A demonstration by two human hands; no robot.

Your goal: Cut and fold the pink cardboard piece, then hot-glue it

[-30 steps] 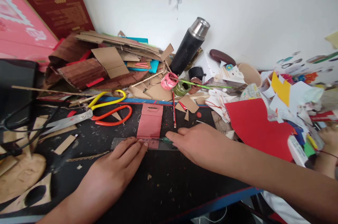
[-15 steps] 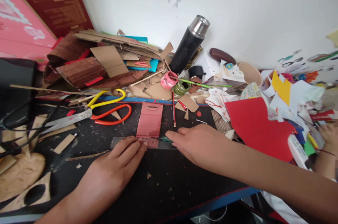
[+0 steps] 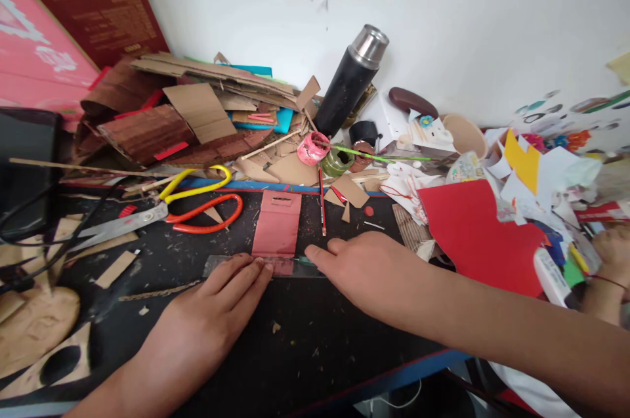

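Observation:
A piece of pink-painted cardboard (image 3: 277,224) with a small slot near its far end lies on the black tabletop. Across its near end rests a clear ruler (image 3: 214,265). My left hand (image 3: 216,313) presses flat on the ruler and cardboard, fingers extended. To its right, my right hand (image 3: 364,270) is closed around a craft knife with a green handle (image 3: 304,261). The knife's thin tip points left along the ruler's far edge, touching or just above the cardboard; my fingers hide most of the handle.
Large scissors (image 3: 197,201) and cardboard scraps (image 3: 115,269) lie at left. A pencil (image 3: 322,208), paint jars (image 3: 314,148) and a tilted black thermos (image 3: 349,83) stand behind. Red paper (image 3: 477,228) lies at right, near another person's hand (image 3: 613,254).
The view has shifted slightly. My right hand and the craft knife have moved a little left relative to the cardboard; my left hand keeps its place on the ruler.

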